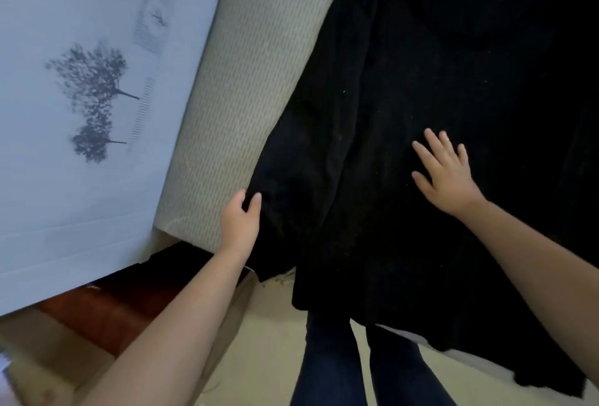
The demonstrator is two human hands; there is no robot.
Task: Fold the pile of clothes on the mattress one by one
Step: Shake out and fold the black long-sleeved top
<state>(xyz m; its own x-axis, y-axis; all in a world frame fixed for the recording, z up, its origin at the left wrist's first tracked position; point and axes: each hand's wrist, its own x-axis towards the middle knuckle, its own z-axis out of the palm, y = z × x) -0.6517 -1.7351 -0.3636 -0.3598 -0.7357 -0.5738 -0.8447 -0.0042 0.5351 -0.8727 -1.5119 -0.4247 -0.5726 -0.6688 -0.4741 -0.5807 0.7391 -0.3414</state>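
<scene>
A large black sweater lies spread flat on the beige patterned mattress, its hem hanging over the near edge. My left hand pinches the cuff end of the sweater's left sleeve near the mattress's near left corner. Fingers spread, my right hand rests flat on the sweater's body, holding nothing. No pile of other clothes shows in this view.
A pale blue wall or panel printed with dark trees stands close along the mattress's left side. Below the mattress edge are a cream floor, a reddish-brown wooden piece, and my legs in dark jeans.
</scene>
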